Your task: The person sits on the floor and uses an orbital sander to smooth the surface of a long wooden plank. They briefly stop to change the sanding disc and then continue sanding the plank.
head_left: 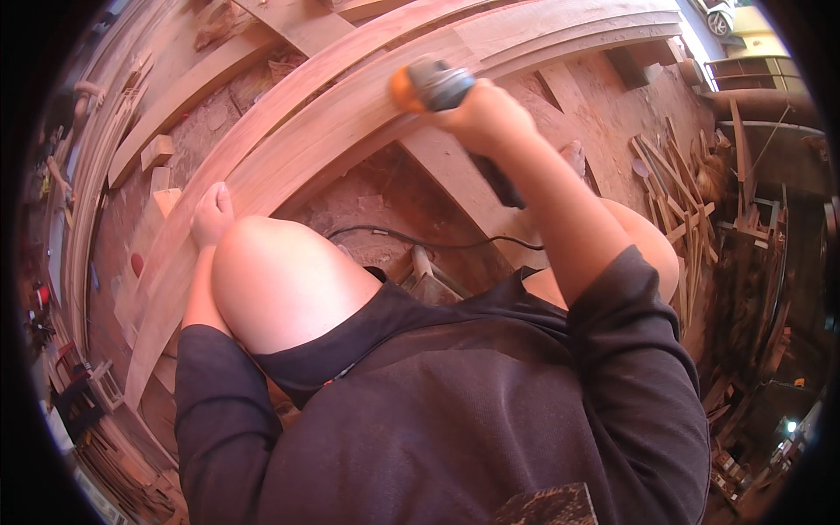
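Observation:
My right hand is closed around a corded power tool, seemingly an angle grinder, with an orange front and a grey body, slightly blurred. The grinder's front is over a long, curved reddish wooden plank; whether it touches the wood I cannot tell. At the plank's nearer left part, beside my left knee, my left hand is closed on its edge, some fingers hidden. A second long board lies along the far side of that plank.
A black cord runs between my knees. Wooden beams lie crosswise under the planks. Sawdust covers the floor. Thin offcuts are heaped at the right, and long strips lie at the left. A small wood block sits beyond the boards.

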`<state>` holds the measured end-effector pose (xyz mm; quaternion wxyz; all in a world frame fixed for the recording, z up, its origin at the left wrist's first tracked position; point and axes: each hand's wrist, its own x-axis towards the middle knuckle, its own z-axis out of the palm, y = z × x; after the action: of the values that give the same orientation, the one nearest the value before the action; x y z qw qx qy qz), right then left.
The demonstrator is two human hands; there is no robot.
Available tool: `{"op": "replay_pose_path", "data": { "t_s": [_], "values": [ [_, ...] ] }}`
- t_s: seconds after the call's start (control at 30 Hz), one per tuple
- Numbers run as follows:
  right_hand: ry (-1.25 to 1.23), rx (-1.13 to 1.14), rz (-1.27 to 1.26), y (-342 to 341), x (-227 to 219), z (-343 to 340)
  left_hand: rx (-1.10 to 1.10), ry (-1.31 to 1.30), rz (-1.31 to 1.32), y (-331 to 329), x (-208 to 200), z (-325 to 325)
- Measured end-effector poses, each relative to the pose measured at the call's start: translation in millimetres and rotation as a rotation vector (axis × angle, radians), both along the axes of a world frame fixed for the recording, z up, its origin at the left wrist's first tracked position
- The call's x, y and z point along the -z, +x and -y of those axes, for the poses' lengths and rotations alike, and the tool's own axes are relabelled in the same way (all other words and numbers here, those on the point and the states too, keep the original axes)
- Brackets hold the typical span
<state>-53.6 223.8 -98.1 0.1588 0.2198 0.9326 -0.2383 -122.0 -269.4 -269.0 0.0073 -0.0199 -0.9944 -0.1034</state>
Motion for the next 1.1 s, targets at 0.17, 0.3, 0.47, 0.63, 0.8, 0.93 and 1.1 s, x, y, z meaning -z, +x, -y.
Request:
{"op": "replay_pose_path", "data": {
  "t_s": [0.17, 0.3, 0.47, 0.63, 0.8, 0.93, 1.1],
  "values": [
    [0.051, -0.139, -0.037, 12.4, 7.0, 26.2, 0.005, -0.018, 0.005, -4.2, 1.8, -1.9],
    [0.032, -0.084, -0.004, 11.3, 5.4, -19.0, -0.007, -0.004, 0.002, 1.6, -5.3, -3.9],
    [0.020, 0.085, -0.089, 4.6, 18.2, -78.1, -0.019, 0.005, 0.017, 3.1, -9.1, -11.0],
    [-0.011, 0.137, -0.138, 1.3, 32.6, -84.6, -0.001, -0.010, 0.003, 1.0, -6.6, -16.3],
    [0.008, 0.019, -0.032, -5.3, 8.2, 10.1, 0.027, 0.035, 0.021, 2.6, -9.4, -6.1],
    [-0.020, -0.136, -0.041, -7.5, 8.8, 49.4, 0.258, 0.152, -0.008, -8.4, -2.5, 11.7],
    [-0.022, -0.168, 0.025, -24.0, 4.9, 14.7, 0.334, 0.080, -0.004, -4.7, -12.4, 14.0]
  ]
}}
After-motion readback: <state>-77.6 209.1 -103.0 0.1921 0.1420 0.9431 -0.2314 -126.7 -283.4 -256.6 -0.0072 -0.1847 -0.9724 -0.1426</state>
